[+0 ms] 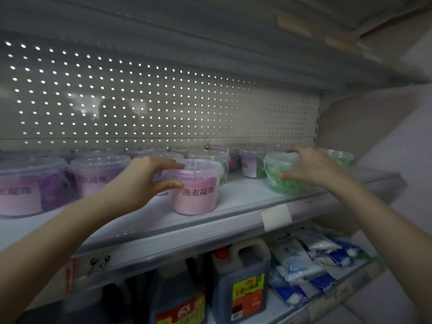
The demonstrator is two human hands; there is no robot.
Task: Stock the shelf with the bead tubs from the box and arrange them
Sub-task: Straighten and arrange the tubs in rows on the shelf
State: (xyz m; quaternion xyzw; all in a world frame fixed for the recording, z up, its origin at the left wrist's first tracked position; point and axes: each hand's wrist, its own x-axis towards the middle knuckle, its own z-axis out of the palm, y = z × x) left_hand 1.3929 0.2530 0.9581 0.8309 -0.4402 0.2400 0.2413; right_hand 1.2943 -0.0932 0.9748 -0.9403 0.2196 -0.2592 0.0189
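Note:
A clear tub of pink beads (195, 195) with a printed label stands near the front of the white shelf (210, 228). My left hand (149, 176) grips its left side, fingers over the lid rim and thumb on the wall. Further right, my right hand (311, 167) holds a tub of green beads (278, 181), fingers across its lid and thumb on its side; this tub sits slightly tilted near the shelf's front edge. The box is not in view.
Two purple-pink tubs (30, 185) (98, 174) stand at the left, with several more tubs in a back row (252, 162) and a green one at the far right (341, 157). A perforated panel (163, 106) backs the shelf. Below are dark sauce jugs (243, 277) and blue-white packets (315, 260).

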